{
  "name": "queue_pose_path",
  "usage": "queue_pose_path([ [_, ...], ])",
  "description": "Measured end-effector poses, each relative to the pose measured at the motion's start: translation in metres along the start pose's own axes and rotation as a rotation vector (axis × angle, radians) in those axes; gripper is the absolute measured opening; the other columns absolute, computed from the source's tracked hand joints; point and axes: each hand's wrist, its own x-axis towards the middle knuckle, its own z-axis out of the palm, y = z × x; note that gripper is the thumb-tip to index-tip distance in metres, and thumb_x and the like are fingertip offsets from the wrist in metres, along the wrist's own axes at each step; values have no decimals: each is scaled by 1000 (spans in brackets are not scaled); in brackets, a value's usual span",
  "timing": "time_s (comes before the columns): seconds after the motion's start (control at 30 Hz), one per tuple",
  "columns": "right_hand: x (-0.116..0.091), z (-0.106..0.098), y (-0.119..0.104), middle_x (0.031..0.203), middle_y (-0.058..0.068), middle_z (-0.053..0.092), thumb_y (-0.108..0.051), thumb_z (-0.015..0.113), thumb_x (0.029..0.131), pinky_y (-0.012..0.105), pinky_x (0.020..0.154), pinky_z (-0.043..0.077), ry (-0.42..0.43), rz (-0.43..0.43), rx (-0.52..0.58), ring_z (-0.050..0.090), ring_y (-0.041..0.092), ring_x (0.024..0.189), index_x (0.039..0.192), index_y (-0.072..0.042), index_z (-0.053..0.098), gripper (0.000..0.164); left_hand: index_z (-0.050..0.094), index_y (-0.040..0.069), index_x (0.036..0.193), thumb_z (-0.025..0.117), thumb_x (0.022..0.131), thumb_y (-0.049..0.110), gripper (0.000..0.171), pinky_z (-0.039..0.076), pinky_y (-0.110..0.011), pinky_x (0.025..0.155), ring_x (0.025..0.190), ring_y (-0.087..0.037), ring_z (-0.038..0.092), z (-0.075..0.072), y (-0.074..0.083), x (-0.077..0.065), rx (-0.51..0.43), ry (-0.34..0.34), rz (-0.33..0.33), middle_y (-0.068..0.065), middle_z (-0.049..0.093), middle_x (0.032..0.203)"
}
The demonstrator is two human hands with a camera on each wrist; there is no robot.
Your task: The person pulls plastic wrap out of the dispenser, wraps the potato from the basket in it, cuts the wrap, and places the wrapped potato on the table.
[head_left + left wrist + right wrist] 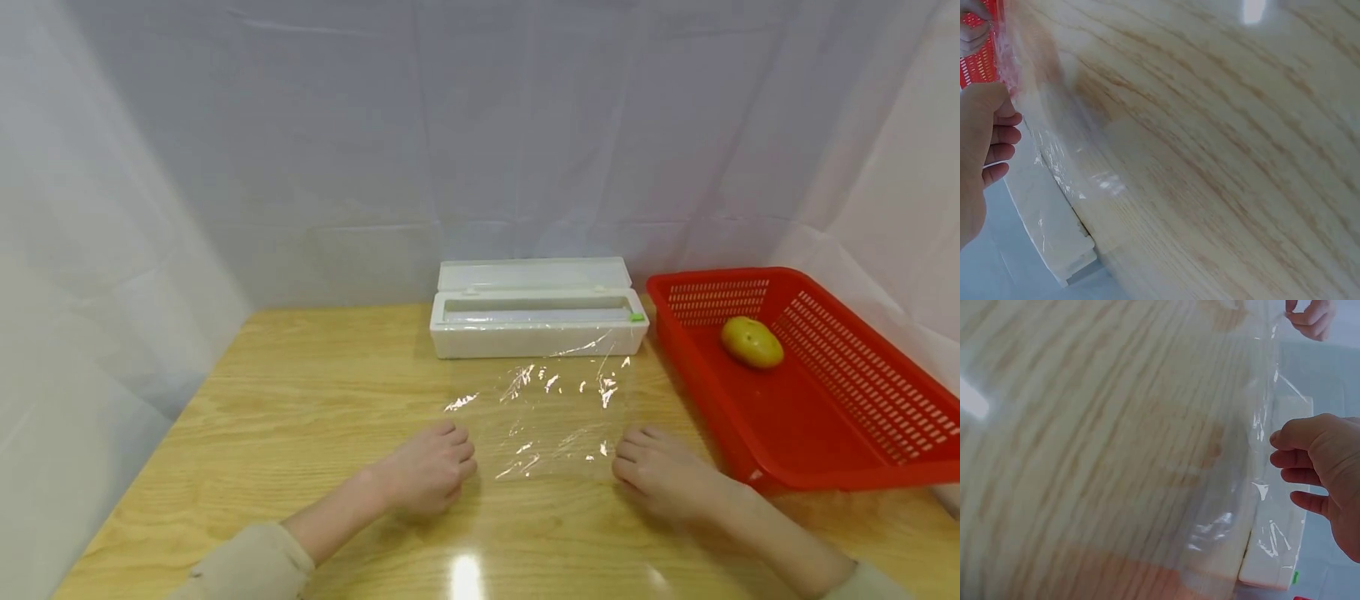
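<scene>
White dispenser box (540, 342) is standing on the wooden table (322, 400), lid (534, 274) lying open along its far side. Clear film (555, 417) is running from the box's front toward the person. Left hand (431, 468), fingers curled, is pinching the film's near edge, out in front of the box's left end; right hand (663, 467) is pinching the same edge, in front of its right end. Red basket (712, 400) is standing just right of the box, a yellow fruit (752, 342) lying inside.
</scene>
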Motion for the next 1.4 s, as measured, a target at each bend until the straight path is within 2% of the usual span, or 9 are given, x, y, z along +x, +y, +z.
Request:
queue_pose_path([
  [0.13, -1, 3, -3, 77, -4, 52, -15, 72, 71, 32, 66, 40, -9, -19, -5, 50, 18, 77, 76, -15, 56, 16, 63, 16, 90, 58, 83, 29, 15, 39, -28, 77, 81, -12, 48, 3, 3, 0, 2, -25, 9, 5, 58, 85],
  [0.37, -6, 8, -9, 76, -4, 54, -20, 70, 74, 30, 64, 40, -80, -3, -14, 51, 15, 74, 78, -15, 59, 13, 64, 17, 87, 59, 83, 32, 16, 39, -28, 74, 78, -12, 48, 10, 6, -2, 18, 0, 44, 6, 57, 81],
  [0.63, -9, 11, -14, 73, -7, 49, -18, 71, 73, 26, 59, 36, -46, 14, 29, 48, 13, 69, 77, -17, 56, 15, 62, 18, 84, 60, 83, 34, 16, 37, -25, 70, 73, -10, 45, 12, 9, -4, 17, -14, 71, 8, 55, 77],
  [0.77, -10, 9, -16, 76, -6, 52, -18, 69, 74, 28, 62, 39, -64, 35, 50, 51, 14, 70, 83, -16, 57, 15, 61, 19, 82, 56, 86, 37, 19, 37, -25, 70, 72, -9, 45, 13, 9, -5, 19, 4, 68, 9, 55, 76],
  [0.93, -12, 6, -15, 87, -3, 54, -27, 69, 76, 33, 69, 44, -140, 68, 70, 55, 15, 79, 92, -16, 58, 22, 62, 18, 84, 50, 91, 42, 27, 40, -26, 73, 75, -10, 50, 15, 8, -5, 21, 23, 56, 7, 59, 78],
  [1.03, -12, 4, -14, 91, -2, 53, -31, 68, 78, 34, 71, 45, -152, 83, 77, 54, 14, 82, 95, -16, 58, 24, 61, 18, 84, 47, 92, 44, 31, 40, -27, 72, 74, -10, 51, 15, 7, -5, 27, 32, 53, 7, 60, 77],
  [1.27, -9, -1, -12, 93, 0, 57, -43, 61, 85, 41, 75, 47, -151, 97, 58, 55, 18, 87, 95, -15, 62, 30, 59, 18, 78, 46, 93, 45, 33, 40, -26, 69, 70, -10, 51, 10, 5, -5, 22, 32, 45, 8, 59, 73],
  [1.4, -6, -3, -10, 89, 0, 59, -45, 56, 88, 40, 74, 47, -77, 108, 21, 55, 18, 84, 92, -12, 65, 35, 63, 19, 78, 45, 94, 43, 34, 42, -27, 75, 75, -10, 54, 4, 3, -4, -11, -11, 19, 7, 63, 79],
])
